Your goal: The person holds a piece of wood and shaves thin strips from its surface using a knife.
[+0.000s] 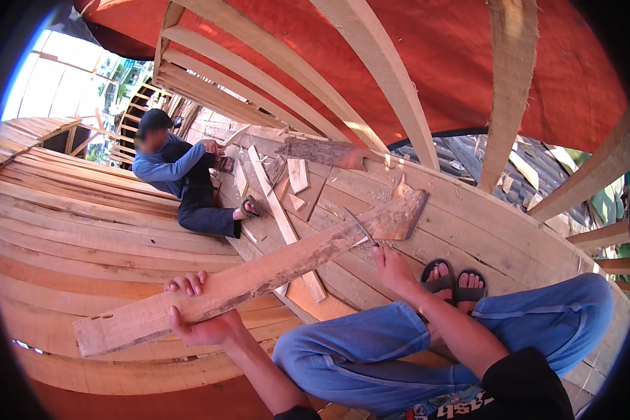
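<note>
A long, rough-edged wooden plank (287, 262) slants across the view, from the lower left up to a wider end with bark at the right. My left hand (206, 318) is closed round it near its narrow end, thumb on the near side and fingers over the far side. My right hand (393, 271) is closed on the handle end of a knife (360, 225) with a thin, slightly curved blade. The blade lies across the plank near the wide end; whether it bites into the wood I cannot tell. Most of its handle is hidden in my fist.
A person (178, 168) in a blue-sleeved top sits at the far left, hands together over the boards. Offcuts, a narrow board (276, 203) and a bark-covered slab (322, 150) lie on the plank floor (483, 234). Curved wooden ribs (371, 63) rise before a red tarp (441, 63).
</note>
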Tool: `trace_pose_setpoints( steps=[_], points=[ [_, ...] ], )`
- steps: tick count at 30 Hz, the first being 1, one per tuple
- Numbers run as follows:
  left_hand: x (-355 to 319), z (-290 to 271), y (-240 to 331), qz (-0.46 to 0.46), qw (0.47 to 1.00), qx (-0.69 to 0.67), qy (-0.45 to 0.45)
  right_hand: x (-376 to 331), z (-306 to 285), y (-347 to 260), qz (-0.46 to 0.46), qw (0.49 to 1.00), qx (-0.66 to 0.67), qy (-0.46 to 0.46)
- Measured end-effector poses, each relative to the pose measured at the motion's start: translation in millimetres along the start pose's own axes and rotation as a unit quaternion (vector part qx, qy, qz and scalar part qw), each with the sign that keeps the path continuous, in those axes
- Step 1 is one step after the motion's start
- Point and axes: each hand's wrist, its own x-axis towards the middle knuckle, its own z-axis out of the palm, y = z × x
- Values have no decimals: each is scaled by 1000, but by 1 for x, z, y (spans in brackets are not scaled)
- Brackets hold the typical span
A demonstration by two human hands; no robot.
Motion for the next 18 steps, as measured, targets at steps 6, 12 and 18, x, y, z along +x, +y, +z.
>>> trace_pose_setpoints(
  steps=[6,12,18],
  points=[
    [0,-6,1,-4,1000,-3,0,-9,6,-15,-34,998,-25,-42],
    [1,-7,3,-5,1000,3,-7,3,-8,23,7,1000,-16,-5],
    [-2,-3,1,-5,1000,-3,-5,-10,10,-6,-36,999,-19,-29]
  ],
)
